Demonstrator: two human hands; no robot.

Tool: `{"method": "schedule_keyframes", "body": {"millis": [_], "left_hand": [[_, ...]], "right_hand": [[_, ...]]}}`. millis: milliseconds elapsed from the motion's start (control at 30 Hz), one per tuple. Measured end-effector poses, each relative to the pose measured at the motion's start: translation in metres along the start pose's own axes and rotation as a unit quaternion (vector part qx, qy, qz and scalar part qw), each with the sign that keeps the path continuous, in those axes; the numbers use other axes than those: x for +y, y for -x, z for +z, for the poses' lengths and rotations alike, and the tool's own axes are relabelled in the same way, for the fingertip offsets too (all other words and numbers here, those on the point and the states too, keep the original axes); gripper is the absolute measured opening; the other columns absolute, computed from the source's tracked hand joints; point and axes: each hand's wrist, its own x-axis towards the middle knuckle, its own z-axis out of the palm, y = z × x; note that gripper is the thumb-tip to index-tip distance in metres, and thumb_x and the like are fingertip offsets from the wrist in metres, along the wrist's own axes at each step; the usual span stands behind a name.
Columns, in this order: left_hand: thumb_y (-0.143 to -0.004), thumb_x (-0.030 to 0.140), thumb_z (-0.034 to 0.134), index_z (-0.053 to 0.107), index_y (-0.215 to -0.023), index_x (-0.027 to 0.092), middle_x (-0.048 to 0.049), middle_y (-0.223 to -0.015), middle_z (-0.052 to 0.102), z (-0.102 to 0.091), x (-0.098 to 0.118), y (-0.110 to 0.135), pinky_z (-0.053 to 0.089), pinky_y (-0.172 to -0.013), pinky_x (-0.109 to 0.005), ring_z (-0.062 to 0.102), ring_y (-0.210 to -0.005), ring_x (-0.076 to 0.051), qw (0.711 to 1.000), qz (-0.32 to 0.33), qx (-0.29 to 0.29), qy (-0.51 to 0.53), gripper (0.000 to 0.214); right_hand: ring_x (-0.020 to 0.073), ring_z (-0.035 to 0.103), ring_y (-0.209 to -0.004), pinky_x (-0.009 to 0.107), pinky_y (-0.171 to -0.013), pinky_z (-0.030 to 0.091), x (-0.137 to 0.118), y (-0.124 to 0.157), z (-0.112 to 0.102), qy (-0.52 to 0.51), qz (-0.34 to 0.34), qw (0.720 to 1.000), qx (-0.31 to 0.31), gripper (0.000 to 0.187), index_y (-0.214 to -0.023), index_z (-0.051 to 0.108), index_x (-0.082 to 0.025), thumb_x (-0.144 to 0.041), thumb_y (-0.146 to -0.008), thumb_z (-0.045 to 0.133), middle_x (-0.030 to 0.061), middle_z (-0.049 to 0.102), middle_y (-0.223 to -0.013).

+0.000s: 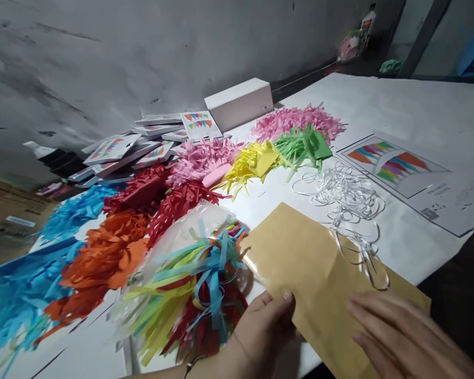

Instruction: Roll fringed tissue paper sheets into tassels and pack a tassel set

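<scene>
My left hand [256, 331] pinches the near left edge of a brown kraft pouch [316, 263] with a clear film front, lying flat on the white table [411, 105]. Fingers stretched out, my right hand [403, 337] lies flat on the pouch's right part. A clear bag stuffed with mixed coloured paper fringe [193, 284] sits just left of the pouch, touching its corner. White ribbon loops [347, 195] trail onto the pouch's upper right edge.
Piles of cut paper fringe cover the table: blue [19, 295], orange [106, 252], red [161, 195], pink [296, 118], yellow [253, 163], green [304, 147]. A white box [239, 102] and stacked printed cards [142, 142] lie by the wall. Printed sheets [398, 166] lie right.
</scene>
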Motion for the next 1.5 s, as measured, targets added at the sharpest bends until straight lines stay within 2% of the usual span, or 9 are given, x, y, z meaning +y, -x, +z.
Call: {"method": "schedule_keyframes", "body": {"millis": [167, 300, 500, 700, 900, 1067, 1233, 1333, 1500], "left_hand": [[-0.077, 0.036, 0.083, 0.078, -0.101, 0.014, -0.0130, -0.097, 0.077, 0.002, 0.007, 0.005, 0.050, -0.085, -0.035, 0.070, -0.092, -0.027, 0.999, -0.011, -0.031, -0.008, 0.033], [-0.079, 0.030, 0.082, 0.078, -0.109, 0.013, -0.0143, -0.105, 0.077, 0.002, 0.009, 0.004, 0.048, -0.093, -0.036, 0.069, -0.101, -0.029, 0.997, -0.028, -0.065, -0.012, 0.034], [-0.089, 0.023, 0.068, 0.075, -0.119, 0.012, -0.0161, -0.106, 0.077, -0.006, 0.007, 0.001, 0.047, -0.097, -0.038, 0.070, -0.105, -0.029, 0.993, -0.037, -0.111, 0.002, 0.033], [-0.086, 0.020, 0.071, 0.073, -0.122, 0.010, -0.0167, -0.109, 0.077, -0.004, 0.010, 0.002, 0.046, -0.101, -0.039, 0.069, -0.109, -0.031, 0.992, -0.030, -0.125, 0.010, 0.037], [-0.083, 0.023, 0.075, 0.074, -0.119, 0.008, -0.0183, -0.110, 0.077, 0.000, 0.011, 0.004, 0.047, -0.101, -0.041, 0.068, -0.111, -0.032, 0.993, -0.050, -0.104, 0.014, 0.039], [-0.084, 0.019, 0.075, 0.075, -0.119, 0.012, -0.0156, -0.108, 0.078, 0.002, 0.006, 0.002, 0.045, -0.106, -0.041, 0.069, -0.111, -0.031, 0.995, -0.002, -0.096, 0.016, 0.036], [-0.079, 0.019, 0.081, 0.077, -0.114, 0.013, -0.0160, -0.108, 0.078, 0.007, 0.002, 0.005, 0.046, -0.103, -0.046, 0.070, -0.110, -0.034, 0.992, -0.032, -0.119, 0.041, 0.036], [-0.077, 0.022, 0.083, 0.077, -0.114, 0.012, -0.0176, -0.109, 0.078, 0.009, 0.004, 0.006, 0.047, -0.101, -0.047, 0.071, -0.107, -0.035, 0.992, -0.039, -0.118, 0.031, 0.039], [-0.079, 0.025, 0.082, 0.077, -0.114, 0.012, -0.0165, -0.104, 0.079, 0.006, 0.008, 0.005, 0.048, -0.100, -0.044, 0.072, -0.104, -0.033, 0.993, -0.031, -0.110, 0.015, 0.037]], "right_hand": [[0.0147, 0.072, -0.093, 0.027, -0.085, 0.053, 0.006, -0.024, 0.003, -0.015, -0.016, 0.998, -0.059, 0.030, -0.105, 0.073, -0.022, -0.032, -0.105, 0.045, 0.0008, 0.076, -0.101], [0.0134, 0.071, -0.091, 0.025, -0.083, 0.053, -0.001, -0.027, 0.011, -0.051, -0.003, 0.995, -0.084, 0.026, -0.105, 0.073, -0.023, -0.030, -0.103, 0.048, 0.0007, 0.075, -0.099], [0.0137, 0.066, -0.074, 0.026, -0.066, 0.052, -0.007, -0.031, 0.014, -0.066, 0.019, 0.993, -0.093, 0.026, -0.106, 0.071, -0.022, -0.028, -0.103, 0.046, 0.0029, 0.069, -0.084], [0.0120, 0.061, -0.067, 0.025, -0.063, 0.049, -0.013, -0.027, 0.018, -0.100, 0.032, 0.990, -0.097, 0.026, -0.108, 0.071, -0.023, -0.016, -0.099, 0.048, 0.0000, 0.063, -0.076], [0.0128, 0.060, -0.067, 0.025, -0.065, 0.048, -0.016, -0.029, 0.017, -0.136, 0.041, 0.986, -0.087, 0.025, -0.093, 0.071, -0.022, -0.008, -0.095, 0.050, 0.0001, 0.062, -0.071], [0.0129, 0.061, -0.070, 0.024, -0.067, 0.051, -0.013, -0.027, 0.013, -0.174, 0.035, 0.976, -0.129, 0.021, -0.094, 0.071, -0.024, -0.012, -0.096, 0.053, -0.0002, 0.063, -0.075], [0.0144, 0.062, -0.080, 0.027, -0.073, 0.050, -0.005, -0.020, 0.020, -0.115, 0.088, 0.988, -0.057, 0.022, -0.116, 0.068, -0.023, -0.018, -0.097, 0.057, 0.0018, 0.063, -0.087], [0.0151, 0.061, -0.078, 0.032, -0.076, 0.047, -0.007, -0.023, 0.028, -0.107, 0.106, 0.987, -0.053, 0.020, -0.113, 0.070, -0.025, -0.018, -0.097, 0.059, 0.0003, 0.062, -0.084], [0.0139, 0.058, -0.077, 0.032, -0.074, 0.044, -0.011, -0.027, 0.033, -0.137, 0.108, 0.983, -0.061, 0.017, -0.106, 0.071, -0.024, -0.015, -0.096, 0.060, -0.0010, 0.060, -0.083]]}}
